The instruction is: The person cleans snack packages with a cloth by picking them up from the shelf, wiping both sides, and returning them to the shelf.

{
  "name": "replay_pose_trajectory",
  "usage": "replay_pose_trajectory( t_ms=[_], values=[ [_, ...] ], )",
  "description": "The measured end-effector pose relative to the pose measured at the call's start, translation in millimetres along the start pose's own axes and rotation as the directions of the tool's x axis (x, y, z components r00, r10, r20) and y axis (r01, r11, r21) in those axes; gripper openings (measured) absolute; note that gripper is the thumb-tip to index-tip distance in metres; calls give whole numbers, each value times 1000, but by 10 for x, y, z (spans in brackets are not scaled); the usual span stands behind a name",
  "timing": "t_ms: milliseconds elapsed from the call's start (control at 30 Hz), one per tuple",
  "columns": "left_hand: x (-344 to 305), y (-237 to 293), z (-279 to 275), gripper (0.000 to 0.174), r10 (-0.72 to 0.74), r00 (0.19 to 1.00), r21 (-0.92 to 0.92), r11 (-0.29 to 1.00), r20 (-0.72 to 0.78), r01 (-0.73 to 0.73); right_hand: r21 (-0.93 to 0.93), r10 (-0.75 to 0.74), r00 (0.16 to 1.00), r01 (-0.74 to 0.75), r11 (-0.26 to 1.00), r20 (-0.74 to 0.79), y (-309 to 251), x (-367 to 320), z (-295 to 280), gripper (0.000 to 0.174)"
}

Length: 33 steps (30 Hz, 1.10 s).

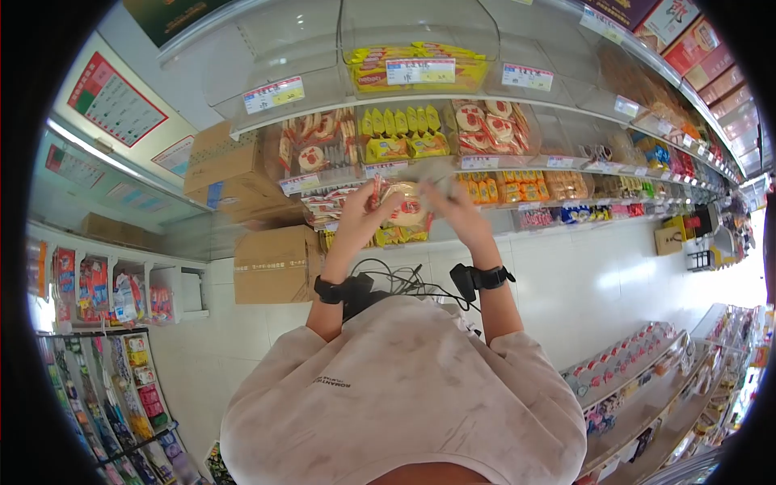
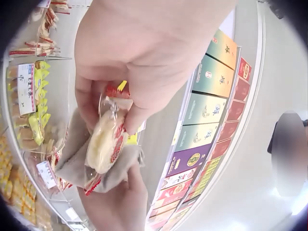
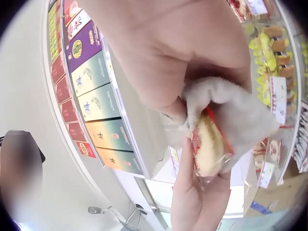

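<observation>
In the head view both hands are raised in front of the snack shelves. My left hand (image 1: 365, 208) pinches a round pale cake in a clear wrapper with red edges, the snack packet (image 1: 404, 204). The left wrist view shows thumb and fingers of my left hand (image 2: 115, 103) gripping the snack packet (image 2: 103, 142) by its top edge. My right hand (image 1: 443, 200) holds a grey cloth (image 1: 432, 171) bunched against the packet. From the right wrist, my right hand (image 3: 192, 96) clutches the grey cloth (image 3: 236, 108), which wraps over the snack packet (image 3: 209, 147).
Clear shelf bins (image 1: 404, 129) hold yellow and red wrapped snacks behind price tags (image 1: 419, 71). Cardboard boxes (image 1: 275, 263) are stacked at the left. Tall coloured gift boxes (image 2: 207, 108) line another shelf. A white tiled aisle (image 1: 582, 283) runs to the right, with a lower shelf (image 1: 630, 372) of goods beside it.
</observation>
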<state>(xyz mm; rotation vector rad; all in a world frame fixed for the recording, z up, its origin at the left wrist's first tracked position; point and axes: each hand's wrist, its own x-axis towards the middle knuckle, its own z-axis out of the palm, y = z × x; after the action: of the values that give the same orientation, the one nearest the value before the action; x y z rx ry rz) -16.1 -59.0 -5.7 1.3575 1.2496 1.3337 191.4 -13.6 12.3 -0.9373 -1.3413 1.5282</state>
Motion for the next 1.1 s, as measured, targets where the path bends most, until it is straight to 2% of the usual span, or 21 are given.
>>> replay_pose_trajectory(
  t_ms=[33, 167, 233, 267, 300, 333, 433, 533, 633, 700, 733, 767, 800, 867, 967, 1067, 1100],
  values=[
    [-29, 50, -52, 29, -62, 997, 40, 997, -36, 63, -75, 17, 991, -7, 997, 135, 25, -28, 64, 27],
    [-102, 172, -189, 38, -153, 974, -257, 961, -168, 107, -260, -13, 991, 47, 965, 132, 165, -29, 282, 29],
    [-173, 187, -236, 36, -197, 946, -259, 957, -257, 129, -384, 1, 995, 38, 922, 101, 179, 7, 415, 29],
    [-196, 186, -266, 36, -214, 930, -258, 956, -300, 137, -365, -37, 998, 56, 929, 60, 222, 30, 484, 29],
    [-216, 158, -284, 33, -139, 943, -300, 953, -303, 44, -348, -77, 997, 78, 934, 17, 276, 58, 547, 29],
    [-241, 142, -306, 32, -145, 940, -334, 942, -309, 36, -334, -116, 993, 101, 937, -26, 322, 75, 603, 29],
    [-330, 142, -428, 31, -158, 933, -412, 911, -324, 11, -247, -204, 979, 196, 949, -8, 411, 108, 784, 28],
    [-378, 93, -631, 33, -147, 947, -434, 901, -287, 8, 59, 11, 982, 0, 998, -189, 343, 217, 791, 28],
    [-418, 20, -698, 39, -154, 967, -418, 907, -202, 57, 207, 234, 971, -220, 953, -43, 317, 179, 840, 28],
    [-399, -26, -615, 46, -153, 972, -384, 920, -178, 75, 120, 239, 968, -246, 962, 71, 315, 48, 934, 26],
    [-387, -71, -585, 47, -130, 963, -282, 958, -236, 60, 78, 240, 962, -251, 965, 129, 319, 19, 956, 25],
    [-377, -127, -555, 49, -100, 951, -174, 984, -291, 50, -42, 221, 960, -217, 975, 170, 370, 59, 871, 26],
    [-363, -143, -520, 50, -63, 937, -61, 997, -344, 45, -123, 170, 978, -155, 980, 119, 383, 67, 866, 26],
    [-320, -150, -431, 52, -91, 954, -65, 995, -286, 76, -284, 50, 998, -38, 958, 35, 419, 95, 885, 25],
    [-247, -243, -247, 52, -86, 972, -88, 994, -220, 68, -484, -331, 944, 291, 825, 3, 493, 130, 880, 38],
    [-46, -150, -18, 56, -115, 981, -128, 987, -155, 95, -446, -186, 972, 233, 864, 146, 252, 140, 694, 37],
    [30, -46, 75, 58, -138, 982, -140, 983, -129, 120, -389, -194, 968, 241, 889, 157, 216, 156, 607, 37]
  ],
)
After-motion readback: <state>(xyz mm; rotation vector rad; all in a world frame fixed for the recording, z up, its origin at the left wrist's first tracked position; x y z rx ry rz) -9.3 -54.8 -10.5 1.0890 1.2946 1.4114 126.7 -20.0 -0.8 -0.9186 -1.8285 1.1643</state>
